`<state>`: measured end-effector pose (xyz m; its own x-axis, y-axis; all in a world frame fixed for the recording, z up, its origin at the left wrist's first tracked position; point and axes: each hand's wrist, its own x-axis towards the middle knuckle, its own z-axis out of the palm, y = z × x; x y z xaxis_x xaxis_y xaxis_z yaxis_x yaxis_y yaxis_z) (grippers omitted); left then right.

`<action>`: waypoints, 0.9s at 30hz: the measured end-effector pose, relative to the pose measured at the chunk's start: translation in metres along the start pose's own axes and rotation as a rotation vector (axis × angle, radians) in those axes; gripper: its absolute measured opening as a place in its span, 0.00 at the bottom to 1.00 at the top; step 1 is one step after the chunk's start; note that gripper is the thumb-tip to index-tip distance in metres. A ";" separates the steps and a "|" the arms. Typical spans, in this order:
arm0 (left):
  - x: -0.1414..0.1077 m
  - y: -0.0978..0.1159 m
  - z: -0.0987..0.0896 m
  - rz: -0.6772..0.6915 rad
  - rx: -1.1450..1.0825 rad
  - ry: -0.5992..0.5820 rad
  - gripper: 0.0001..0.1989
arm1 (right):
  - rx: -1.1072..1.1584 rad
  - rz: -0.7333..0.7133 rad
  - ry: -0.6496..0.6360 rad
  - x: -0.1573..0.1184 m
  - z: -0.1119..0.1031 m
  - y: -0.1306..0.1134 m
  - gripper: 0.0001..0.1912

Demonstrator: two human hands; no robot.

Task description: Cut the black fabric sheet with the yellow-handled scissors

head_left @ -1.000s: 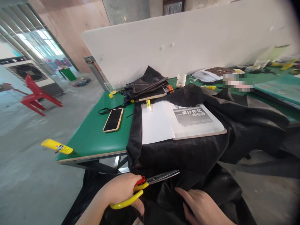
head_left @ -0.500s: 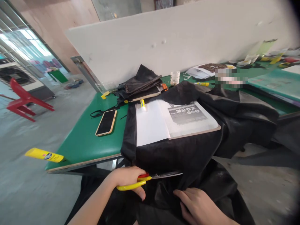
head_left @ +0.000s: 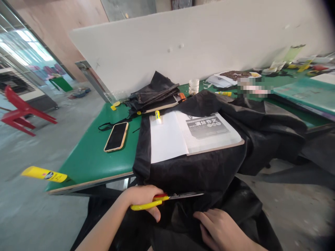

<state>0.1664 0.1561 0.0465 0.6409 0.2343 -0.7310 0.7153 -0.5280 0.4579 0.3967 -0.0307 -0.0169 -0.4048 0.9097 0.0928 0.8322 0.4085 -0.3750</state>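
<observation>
My left hand (head_left: 146,199) is closed on the yellow and red handles of a pair of scissors (head_left: 180,196), whose blades point right and look nearly together. Below the blades lies black fabric (head_left: 183,226), bunched over my lap. My right hand (head_left: 220,225) rests on this fabric, its fingers bent and pressed against it, just right of the blade tips. Beyond the scissors, an open book (head_left: 170,139) lies on black fabric draped over the green table (head_left: 91,153). A small glue stick (head_left: 157,117) sits on the book's left page.
A phone (head_left: 116,136) lies on the table left of the book. At the table's near-left corner is a large yellow glue tube (head_left: 44,174). Folded black material (head_left: 154,92) and a plastic cup (head_left: 194,86) are behind. A red chair (head_left: 22,115) stands on the floor at left.
The camera view has shifted slightly, so the table and its objects appear a little further left. Both hands and the scissors have hardly moved.
</observation>
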 end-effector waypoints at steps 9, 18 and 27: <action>-0.014 -0.018 0.006 0.084 -0.122 -0.015 0.30 | 0.009 0.015 -0.037 -0.001 0.003 0.000 0.15; -0.005 -0.020 0.005 0.108 -0.179 -0.079 0.32 | -0.010 -0.001 -0.031 0.001 0.003 0.000 0.15; 0.005 -0.024 0.004 0.079 -0.154 -0.082 0.30 | -0.008 -0.018 -0.053 0.000 0.003 0.001 0.14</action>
<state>0.1517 0.1670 0.0300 0.6762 0.1265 -0.7258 0.7020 -0.4097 0.5826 0.3963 -0.0303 -0.0195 -0.4388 0.8972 0.0499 0.8277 0.4252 -0.3662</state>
